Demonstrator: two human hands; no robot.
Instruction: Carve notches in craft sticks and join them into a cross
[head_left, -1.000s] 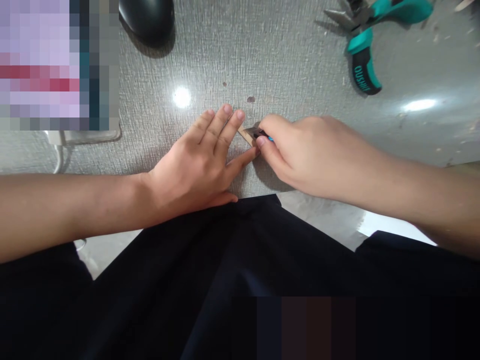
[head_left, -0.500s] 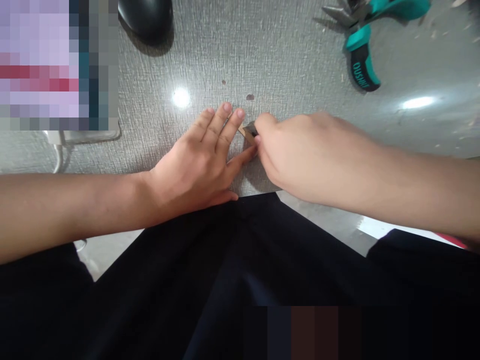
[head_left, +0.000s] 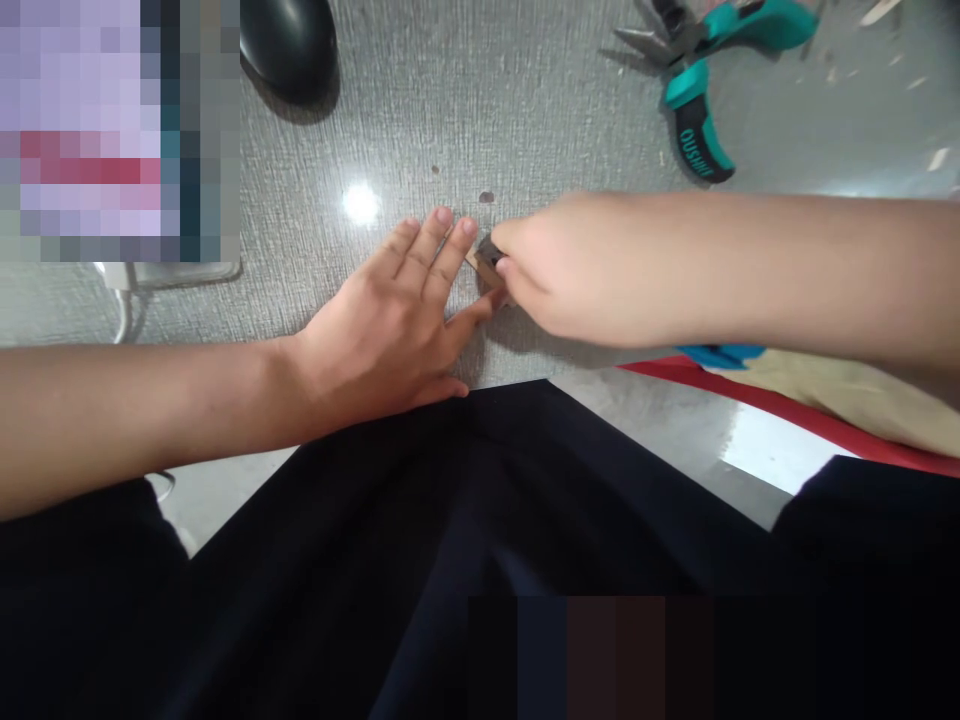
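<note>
My left hand (head_left: 394,300) lies flat on the grey textured table with its fingers spread. Its fingertips and one stretched finger rest at the ends of a thin wooden strip (head_left: 472,258). Close beside it, my right hand (head_left: 570,270) is closed in a pinch on a small dark metal blade (head_left: 489,250). The blade touches or hovers just over the strip; which one I cannot tell. My right fingers hide the rest of the blade and part of the strip.
Needle-nose pliers (head_left: 701,120) with teal and black handles lie open at the upper right, near scattered wood shavings (head_left: 937,158). A black computer mouse (head_left: 291,45) is at the upper left. A white cable (head_left: 122,315) runs by my left forearm. The table edge meets my dark clothing.
My right forearm has swung upward and its wrist has turned, uncovering red, blue and beige items below it. The blade has shifted slightly at the strip. My left hand keeps its place.
</note>
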